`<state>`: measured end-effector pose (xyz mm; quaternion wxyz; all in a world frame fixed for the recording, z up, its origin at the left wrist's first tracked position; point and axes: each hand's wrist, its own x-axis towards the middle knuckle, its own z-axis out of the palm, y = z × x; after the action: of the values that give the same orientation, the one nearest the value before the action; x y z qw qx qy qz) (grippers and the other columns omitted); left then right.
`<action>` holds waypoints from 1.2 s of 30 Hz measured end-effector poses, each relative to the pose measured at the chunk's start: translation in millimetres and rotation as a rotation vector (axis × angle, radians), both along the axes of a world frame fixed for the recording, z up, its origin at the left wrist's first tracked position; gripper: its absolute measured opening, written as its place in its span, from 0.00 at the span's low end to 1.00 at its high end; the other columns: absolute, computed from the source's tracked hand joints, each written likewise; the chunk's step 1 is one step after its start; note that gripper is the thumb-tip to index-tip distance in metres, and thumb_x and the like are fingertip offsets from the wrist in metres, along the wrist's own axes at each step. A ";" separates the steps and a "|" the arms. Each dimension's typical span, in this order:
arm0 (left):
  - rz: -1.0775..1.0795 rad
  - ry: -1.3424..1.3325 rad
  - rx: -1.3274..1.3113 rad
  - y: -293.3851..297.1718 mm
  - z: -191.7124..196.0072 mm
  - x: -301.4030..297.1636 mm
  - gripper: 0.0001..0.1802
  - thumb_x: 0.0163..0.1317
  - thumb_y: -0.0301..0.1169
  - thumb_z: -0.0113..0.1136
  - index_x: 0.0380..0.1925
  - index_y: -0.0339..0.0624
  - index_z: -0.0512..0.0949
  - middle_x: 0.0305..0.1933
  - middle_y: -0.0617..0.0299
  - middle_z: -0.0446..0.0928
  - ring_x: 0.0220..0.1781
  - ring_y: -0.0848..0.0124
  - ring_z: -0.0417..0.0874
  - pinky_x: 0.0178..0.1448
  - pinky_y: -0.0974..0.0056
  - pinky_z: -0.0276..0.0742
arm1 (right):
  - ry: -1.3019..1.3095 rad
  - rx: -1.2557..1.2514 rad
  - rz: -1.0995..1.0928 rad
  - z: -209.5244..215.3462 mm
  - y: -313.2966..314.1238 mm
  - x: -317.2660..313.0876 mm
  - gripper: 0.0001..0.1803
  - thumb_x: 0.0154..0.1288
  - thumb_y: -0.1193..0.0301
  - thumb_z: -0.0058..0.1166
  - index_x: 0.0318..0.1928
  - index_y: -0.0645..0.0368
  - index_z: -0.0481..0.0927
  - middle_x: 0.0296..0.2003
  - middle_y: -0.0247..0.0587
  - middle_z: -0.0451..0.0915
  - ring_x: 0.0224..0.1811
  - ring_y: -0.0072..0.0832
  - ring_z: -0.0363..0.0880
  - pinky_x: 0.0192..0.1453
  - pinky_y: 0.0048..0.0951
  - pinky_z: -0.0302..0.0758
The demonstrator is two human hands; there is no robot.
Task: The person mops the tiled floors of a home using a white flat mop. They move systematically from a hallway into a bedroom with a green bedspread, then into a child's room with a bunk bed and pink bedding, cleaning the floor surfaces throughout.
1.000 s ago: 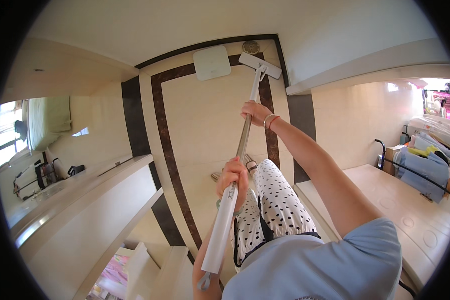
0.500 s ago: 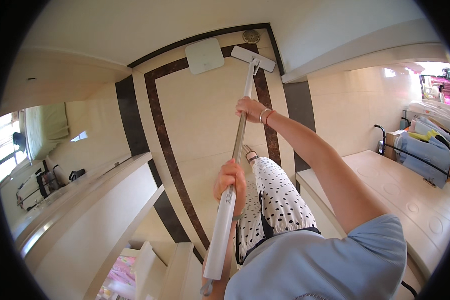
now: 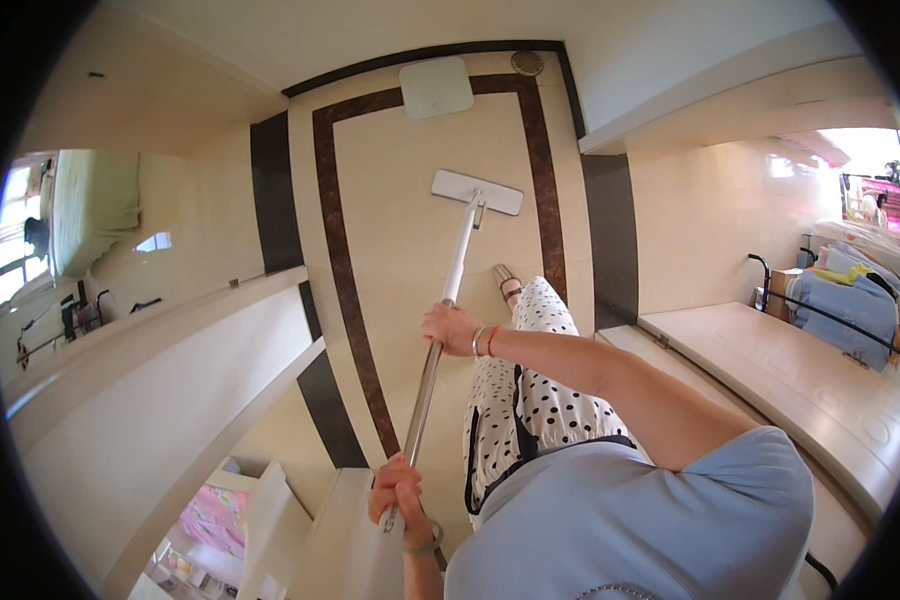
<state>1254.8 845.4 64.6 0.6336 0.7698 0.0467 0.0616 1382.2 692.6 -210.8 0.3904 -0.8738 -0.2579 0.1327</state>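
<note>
Both my hands are closed round the long handle of a flat mop (image 3: 440,370). Its white rectangular mop head (image 3: 455,187) lies on the beige tiled floor, ahead of my sandalled foot (image 3: 506,280). My right hand (image 3: 450,328), with bracelets at the wrist, wraps the handle about midway along. Lower down, close to my left side, my left hand (image 3: 398,490) grips the silvery part of the handle near its top end. The handle slants from near left to far right.
A white square bathroom scale (image 3: 437,88) rests by the far wall, with a round floor drain (image 3: 527,63) to its right. Dark stone strips (image 3: 610,240) border the floor at the doorways. A white door edge (image 3: 190,330) stands at left, and a pale panel (image 3: 790,370) at right.
The mop head has come back toward me, away from the far right corner. Both my hands have drawn nearer and to the left, still holding the handle.
</note>
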 end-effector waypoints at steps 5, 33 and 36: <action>0.101 0.068 0.129 14.0 46.4 -47.8 0.11 0.66 0.24 0.51 0.26 0.44 0.62 0.24 0.58 0.74 0.28 0.66 0.75 0.57 0.45 0.74 | 0.065 0.085 0.069 31.1 53.4 -50.4 0.04 0.56 0.71 0.55 0.27 0.47 0.74 0.31 0.31 0.74 0.42 0.35 0.72 0.47 0.40 0.74; -0.857 -0.328 -0.103 -89.0 34.9 85.3 0.16 0.48 0.12 0.60 0.20 0.43 0.65 0.21 0.62 0.72 0.23 0.66 0.75 0.48 0.50 0.81 | -0.155 0.335 -0.638 47.9 -87.2 1.7 0.10 0.61 0.77 0.55 0.28 0.56 0.68 0.26 0.38 0.70 0.35 0.41 0.70 0.41 0.36 0.71; -0.863 -0.351 -0.106 -103.9 56.4 110.2 0.16 0.47 0.12 0.60 0.19 0.43 0.64 0.20 0.62 0.72 0.23 0.66 0.75 0.45 0.51 0.82 | -0.170 0.377 -0.682 60.6 -92.0 21.7 0.10 0.62 0.77 0.55 0.27 0.57 0.67 0.26 0.38 0.70 0.34 0.41 0.70 0.41 0.35 0.71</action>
<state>1365.0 741.5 121.0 0.6382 0.6633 -0.3825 -0.0807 1403.9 600.6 -150.1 0.5427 -0.8303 -0.0042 -0.1271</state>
